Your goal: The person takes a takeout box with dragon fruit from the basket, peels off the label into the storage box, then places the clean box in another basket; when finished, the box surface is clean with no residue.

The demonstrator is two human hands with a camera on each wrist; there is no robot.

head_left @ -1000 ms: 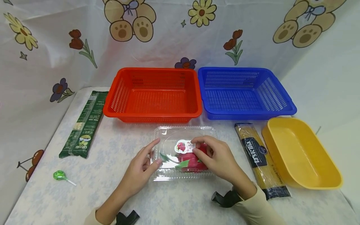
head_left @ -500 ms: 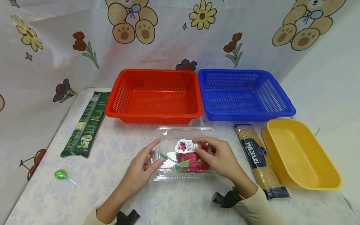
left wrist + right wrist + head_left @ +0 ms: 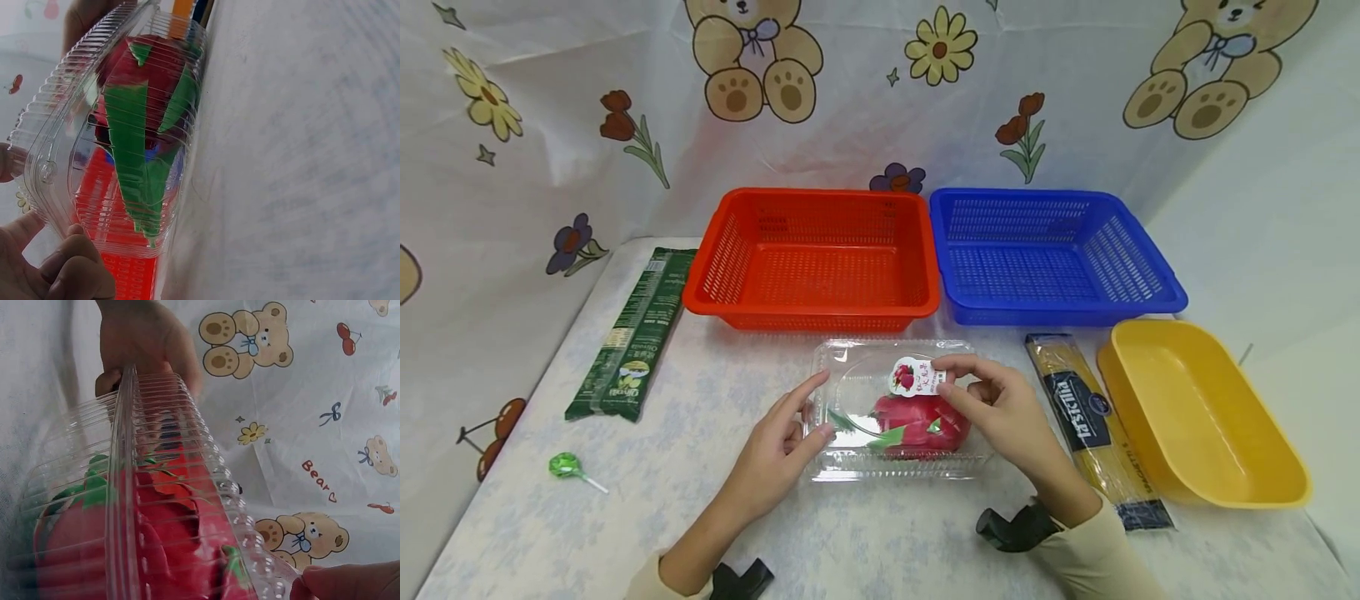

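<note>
A clear plastic clamshell box (image 3: pixel 856 462) lies on the table, with a red and green dragon fruit (image 3: pixel 928 429) inside. My left hand (image 3: pixel 775 454) holds the box at its left side, with thumb and index finger on the lid and the other fingers curled at the side. In the head view, my right hand (image 3: pixel 1000 408) pinches the right end of a white label (image 3: pixel 917 377) with a dragon fruit picture, over the lid. Its fingertips (image 3: pixel 312 581) show beside the box's beaded edge in the right wrist view.
A red basket (image 3: pixel 812 322) and a blue basket (image 3: pixel 1067 317) stand behind the box. A yellow tub (image 3: pixel 1202 408) and a spaghetti pack (image 3: pixel 1082 408) are on the right. A green pack (image 3: pixel 640 333) and a green lollipop (image 3: pixel 565 465) lie on the left.
My right hand has moved up and to the right, bringing the label with it and showing more of the dragon fruit below. The left hand stays at the box's left side.
</note>
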